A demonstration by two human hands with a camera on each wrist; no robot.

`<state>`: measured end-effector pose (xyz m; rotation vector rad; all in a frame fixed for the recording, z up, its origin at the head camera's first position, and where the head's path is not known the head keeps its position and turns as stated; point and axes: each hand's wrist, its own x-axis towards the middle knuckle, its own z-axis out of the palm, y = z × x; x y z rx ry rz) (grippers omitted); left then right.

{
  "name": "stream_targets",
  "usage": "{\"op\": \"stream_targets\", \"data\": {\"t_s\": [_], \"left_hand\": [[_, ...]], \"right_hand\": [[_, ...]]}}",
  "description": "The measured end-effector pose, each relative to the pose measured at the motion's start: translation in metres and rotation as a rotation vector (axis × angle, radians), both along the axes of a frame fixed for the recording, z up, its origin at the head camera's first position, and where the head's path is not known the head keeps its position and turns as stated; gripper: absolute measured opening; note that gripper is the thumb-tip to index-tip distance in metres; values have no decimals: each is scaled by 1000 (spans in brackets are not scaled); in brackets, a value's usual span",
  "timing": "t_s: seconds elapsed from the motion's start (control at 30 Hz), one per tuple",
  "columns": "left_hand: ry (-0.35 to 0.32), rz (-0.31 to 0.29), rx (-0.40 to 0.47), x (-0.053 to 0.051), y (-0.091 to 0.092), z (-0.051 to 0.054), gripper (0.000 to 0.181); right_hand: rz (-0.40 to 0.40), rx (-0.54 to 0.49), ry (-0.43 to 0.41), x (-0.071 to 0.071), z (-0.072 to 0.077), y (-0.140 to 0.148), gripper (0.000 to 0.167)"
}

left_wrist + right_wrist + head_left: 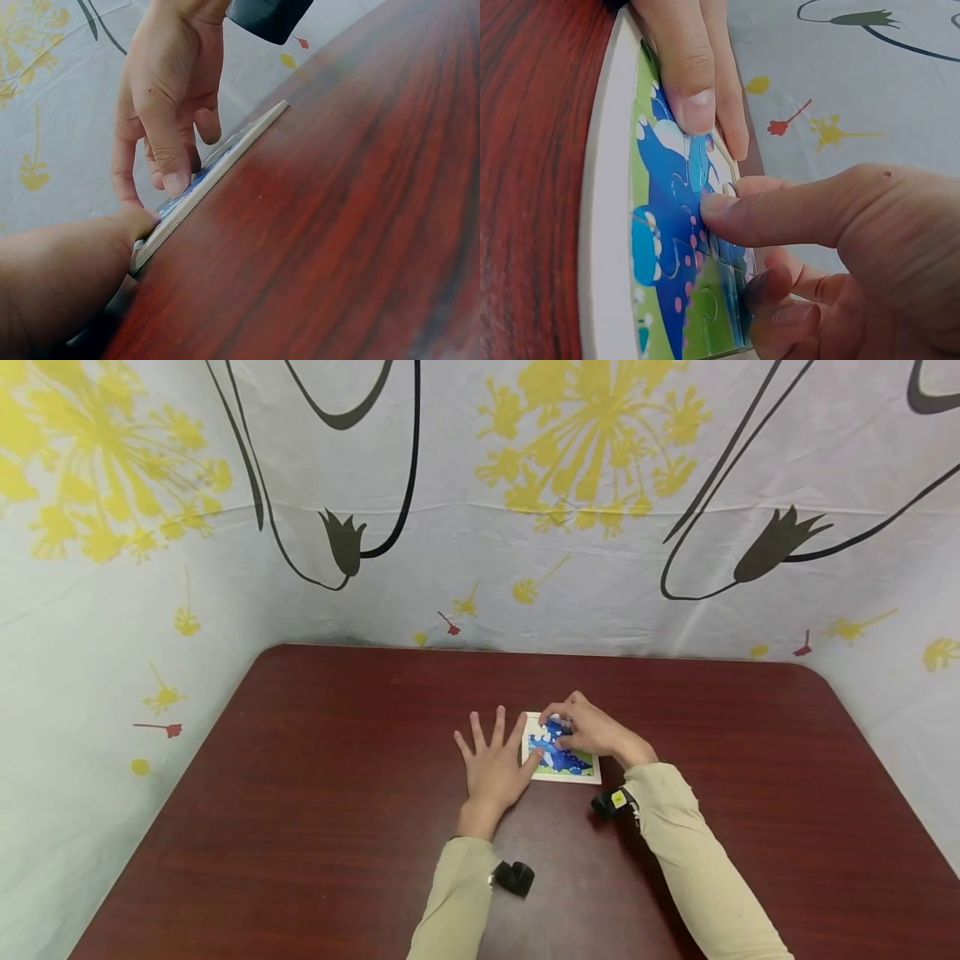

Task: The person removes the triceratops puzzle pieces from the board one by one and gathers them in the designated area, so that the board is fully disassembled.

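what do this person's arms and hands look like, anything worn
The left sleeve and right sleeve are long and beige. The left wrist device is small and black; the right wrist device is black with a yellow square. Left hand and right hand are bare.

a pale cloth (450, 468) stands behind the table (337, 760) and along both its sides, wrinkled in places, with a thin crease running across the back. big yellow flowers (592, 427) are printed near the top, one at far left, another right of centre. dark, looping stems (411, 468) carry two olive buds (345, 543). lower down are small yellow sprigs (526, 591), dots (140, 767) and red sprigs (453, 628). the table is red-brown, with streaked dark grain and rounded far corners. soft light leaves a greyish sheen (555, 910) on its near part.
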<state>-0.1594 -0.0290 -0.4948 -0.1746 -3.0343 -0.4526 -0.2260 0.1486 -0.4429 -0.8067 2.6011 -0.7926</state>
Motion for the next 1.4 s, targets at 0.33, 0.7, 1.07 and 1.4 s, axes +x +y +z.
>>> {"op": "stream_targets", "data": {"t_s": [0.33, 0.7, 1.07, 1.4], "left_hand": [[8, -1, 12, 1, -1, 3, 66], [1, -3, 0, -1, 1, 2, 67], [-7, 8, 13, 1, 1, 2, 67], [1, 8, 12, 1, 2, 0, 67]], "right_hand": [[-13, 14, -9, 0, 1, -1, 32], [-62, 58, 78, 8, 5, -4, 33], [-144, 89, 199, 15, 3, -7, 43], [-129, 62, 238, 14, 3, -2, 31]]}}
